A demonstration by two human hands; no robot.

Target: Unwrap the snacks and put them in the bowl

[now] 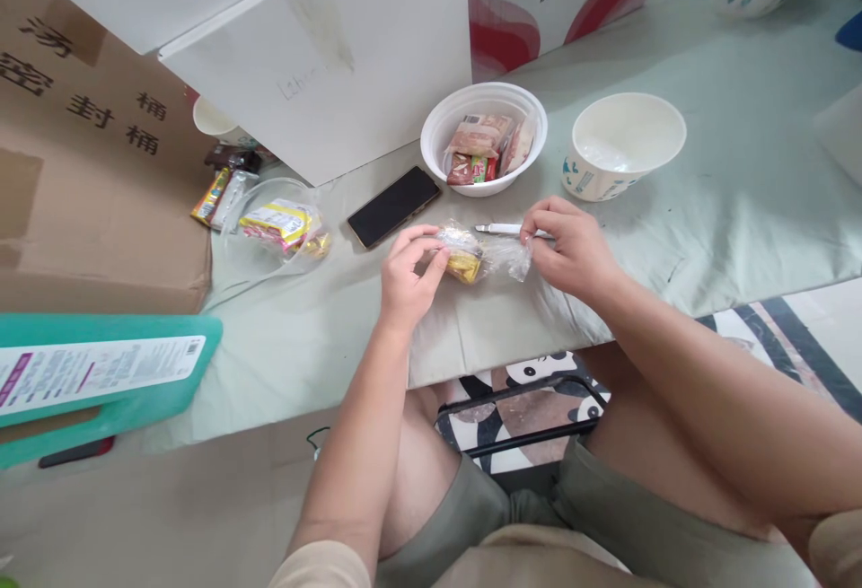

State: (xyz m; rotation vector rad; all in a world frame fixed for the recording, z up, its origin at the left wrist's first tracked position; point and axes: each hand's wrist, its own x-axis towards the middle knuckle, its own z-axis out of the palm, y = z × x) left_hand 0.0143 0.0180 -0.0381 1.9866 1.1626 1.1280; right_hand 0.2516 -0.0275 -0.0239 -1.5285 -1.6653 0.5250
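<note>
A crinkled clear plastic bag (506,258) lies low over the table, with yellow-wrapped food packets (464,263) at its left end. My left hand (412,272) grips that end, thumb and fingers around the packets. The fingers of my right hand (569,247) pinch the loose right end of the bag. Just behind the bag is a slim white-handled cutter (502,229), its metal tip pointing left. My right fingers cover its other end, and I cannot tell whether they touch it.
A white bowl (431,144) of wrapped snacks and a paper tub (629,184) with clear plastic inside stand behind my hands. A phone (394,206) lies left of the bowl. Farther left are a clear lidlike container (233,251) with packets and a cardboard box (101,211). White boxes (377,58) line the back.
</note>
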